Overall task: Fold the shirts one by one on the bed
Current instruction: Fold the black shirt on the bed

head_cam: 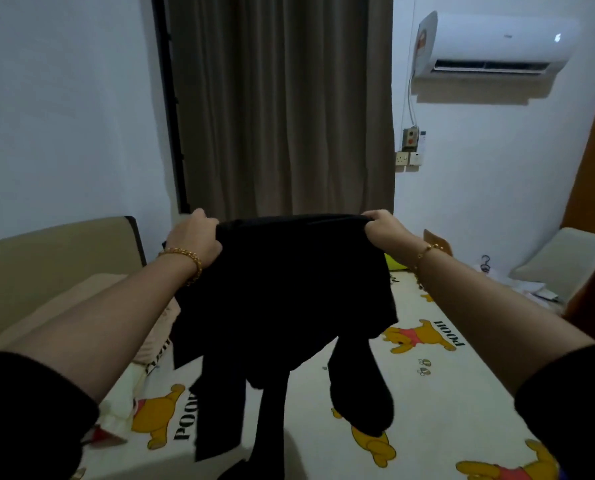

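A black shirt (282, 299) hangs in the air over the bed (445, 393), stretched between both hands at its top edge. My left hand (194, 239) grips the shirt's upper left corner. My right hand (384, 228) grips the upper right corner. The sleeves and lower parts dangle down, and their ends reach close to the sheet. The bed wears a cream sheet printed with yellow cartoon bears. Both wrists carry gold bracelets.
A beige headboard (57, 258) and a pillow (116, 393) lie at the left. Brown curtains (282, 105) hang straight ahead. An air conditioner (497, 43) is on the right wall. A cushion (563, 261) and scattered papers lie beyond the bed's right side.
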